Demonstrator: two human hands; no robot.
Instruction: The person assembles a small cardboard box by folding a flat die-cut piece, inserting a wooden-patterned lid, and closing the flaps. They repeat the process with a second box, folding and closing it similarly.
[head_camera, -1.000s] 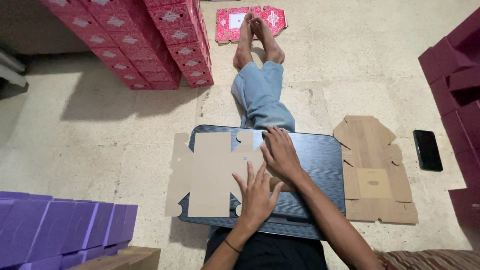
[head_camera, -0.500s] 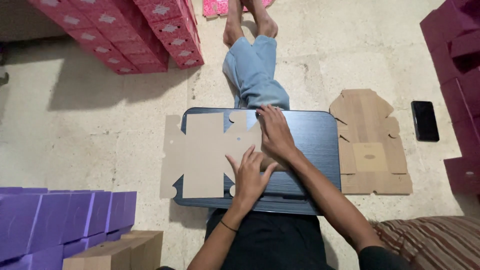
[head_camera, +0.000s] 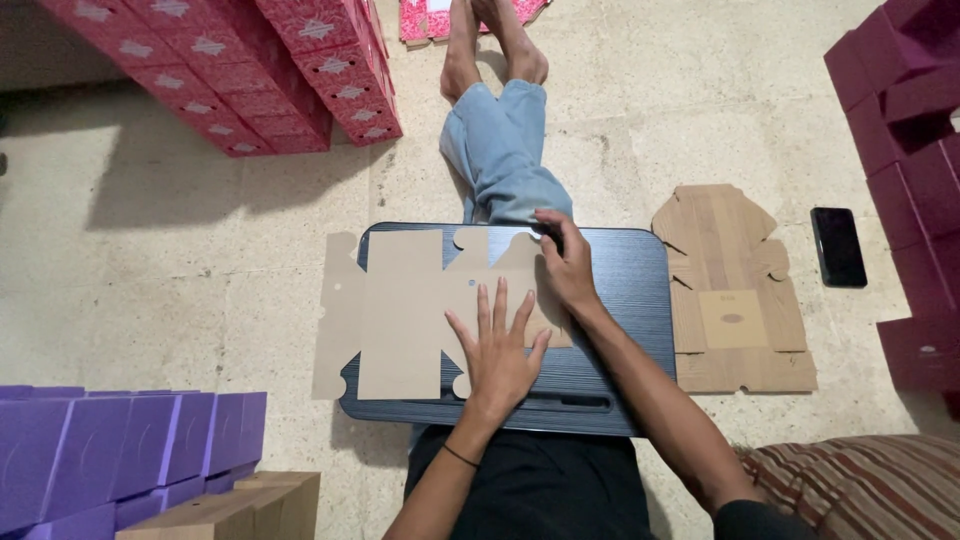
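pale speckled stone floor (head_camera: 180, 250) fills the view, with a person seated on it, legs stretched toward 12 o'clock. a dark lap board (head_camera: 620, 330) rests across the thighs at centre. a flat die-cut cardboard blank (head_camera: 410, 310) lies on the board, its 9 o'clock end overhanging the board edge above the floor.

left hand (head_camera: 500, 350): palm down, fingers spread flat, pressing the blank near its 3 o'clock end. nothing is pinched.

right hand (head_camera: 568, 265): located just at 1 o'clock of the left hand, fingers curled over the blank's far flap near the 12 o'clock edge of the board; fingertips press on the flap. whether the flap is pinched between thumb and fingers cannot be told.

a stack of flat cardboard blanks (head_camera: 735, 290) lies on the floor at 3 o'clock, just beside the board. a black phone (head_camera: 838, 246) lies further toward 3 o'clock. red boxes (head_camera: 250, 70) are stacked at 11 o'clock; maroon boxes (head_camera: 920, 150) at 2 o'clock; purple boxes (head_camera: 120, 450) at 8 o'clock. a striped cushion (head_camera: 860, 485) sits at 5 o'clock.
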